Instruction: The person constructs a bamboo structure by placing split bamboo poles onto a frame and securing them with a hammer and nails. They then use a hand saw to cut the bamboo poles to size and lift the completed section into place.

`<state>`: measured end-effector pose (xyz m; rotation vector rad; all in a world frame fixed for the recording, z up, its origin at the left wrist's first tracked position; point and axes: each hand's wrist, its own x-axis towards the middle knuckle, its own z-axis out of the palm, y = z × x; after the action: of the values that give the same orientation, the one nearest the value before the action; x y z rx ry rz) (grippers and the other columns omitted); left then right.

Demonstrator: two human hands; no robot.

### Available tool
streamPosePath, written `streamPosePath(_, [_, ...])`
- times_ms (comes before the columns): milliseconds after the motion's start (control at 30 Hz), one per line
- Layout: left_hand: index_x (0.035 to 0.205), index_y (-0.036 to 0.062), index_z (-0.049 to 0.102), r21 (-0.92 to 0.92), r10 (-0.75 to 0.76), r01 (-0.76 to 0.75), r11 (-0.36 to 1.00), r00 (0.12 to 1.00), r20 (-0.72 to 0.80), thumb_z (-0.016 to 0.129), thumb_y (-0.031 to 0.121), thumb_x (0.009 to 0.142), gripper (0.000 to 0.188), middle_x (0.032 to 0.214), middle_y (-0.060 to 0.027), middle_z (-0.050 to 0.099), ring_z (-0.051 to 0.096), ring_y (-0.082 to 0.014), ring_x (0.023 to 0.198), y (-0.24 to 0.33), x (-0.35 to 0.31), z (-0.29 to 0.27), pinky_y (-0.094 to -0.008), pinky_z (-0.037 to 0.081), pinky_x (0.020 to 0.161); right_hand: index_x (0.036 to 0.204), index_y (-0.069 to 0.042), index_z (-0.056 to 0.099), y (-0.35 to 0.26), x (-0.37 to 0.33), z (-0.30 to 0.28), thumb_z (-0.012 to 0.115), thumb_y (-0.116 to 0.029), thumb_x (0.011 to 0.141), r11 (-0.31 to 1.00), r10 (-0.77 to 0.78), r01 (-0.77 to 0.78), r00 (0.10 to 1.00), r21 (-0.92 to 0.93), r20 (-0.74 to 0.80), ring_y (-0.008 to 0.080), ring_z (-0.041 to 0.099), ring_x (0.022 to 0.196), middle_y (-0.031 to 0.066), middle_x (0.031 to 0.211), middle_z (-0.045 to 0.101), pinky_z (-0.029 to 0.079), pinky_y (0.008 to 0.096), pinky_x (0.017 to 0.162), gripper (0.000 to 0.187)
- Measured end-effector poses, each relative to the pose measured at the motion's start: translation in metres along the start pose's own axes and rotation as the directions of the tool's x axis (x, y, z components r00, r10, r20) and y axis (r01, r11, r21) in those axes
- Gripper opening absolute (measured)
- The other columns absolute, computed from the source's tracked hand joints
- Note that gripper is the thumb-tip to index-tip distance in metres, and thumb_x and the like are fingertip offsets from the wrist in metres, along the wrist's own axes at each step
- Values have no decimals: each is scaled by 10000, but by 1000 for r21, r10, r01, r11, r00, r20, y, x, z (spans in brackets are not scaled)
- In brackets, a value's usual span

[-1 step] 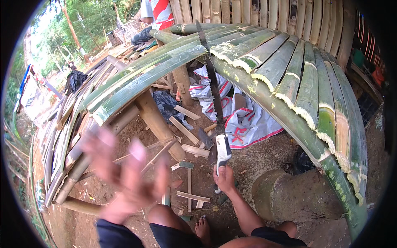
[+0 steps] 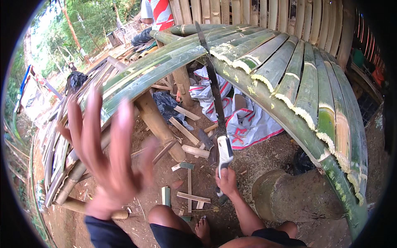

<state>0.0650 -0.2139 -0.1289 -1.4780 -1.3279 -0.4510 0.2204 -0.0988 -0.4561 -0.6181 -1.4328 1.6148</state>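
Observation:
My right hand [image 2: 226,182] is wrapped round the white and black handle of a hand saw [image 2: 216,97]. Its long dark toothed blade points up and away, with the upper part at the corner of a platform of green split bamboo slats [image 2: 289,78]. Along the right side the slat ends look freshly cut, pale and frayed, over a round bamboo rail [image 2: 281,113]. My left hand [image 2: 109,161] is raised at the left, fingers spread and partly blurred, holding nothing. It hides part of the uncut slats [image 2: 165,72] behind it.
Wood and bamboo offcuts [image 2: 192,151] litter the dirt floor beside my bare foot. White and red sacking [image 2: 252,122] lies under the platform, near wooden posts [image 2: 159,124]. A stump-like block [image 2: 293,194] stands at the right. Stacked bamboo strips [image 2: 53,144] fill the left. Another person [image 2: 149,16] is at the back.
My left hand has risen and moved slightly left, its fingers now more upright and spread. The saw handle and my right hand have shifted slightly nearer and to the right.

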Motion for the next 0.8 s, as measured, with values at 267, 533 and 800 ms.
streamPosePath(267, [1136, -32, 566, 118, 104, -162, 980, 914, 391, 623, 206, 902, 338, 1076, -210, 666, 674, -308, 979, -61, 27, 13, -364, 556, 784, 858, -32, 494, -32, -26, -7, 392, -562, 981, 998, 52, -53, 998, -37, -27, 64, 432, 453, -9, 572, 455, 350, 225, 415, 553])
streamPosePath(533, [1128, 27, 584, 17, 97, -110, 994, 932, 350, 634, 181, 893, 285, 964, -153, 689, 676, -312, 692, -68, 27, 18, -396, 540, 576, 896, -39, 533, 4, 5, 12, 446, -520, 978, 985, 25, -48, 990, 164, 142, 67, 463, 506, -4, 641, 500, 365, 232, 452, 496])
streamPosePath(800, [1121, -49, 574, 116, 185, -237, 965, 919, 347, 638, 167, 881, 329, 1064, -222, 671, 686, -316, 954, -62, 21, 23, -371, 572, 760, 849, -37, 525, -35, -28, -14, 413, -509, 992, 996, 80, -81, 997, 43, 22, 52, 446, 505, -10, 593, 467, 346, 230, 445, 506])
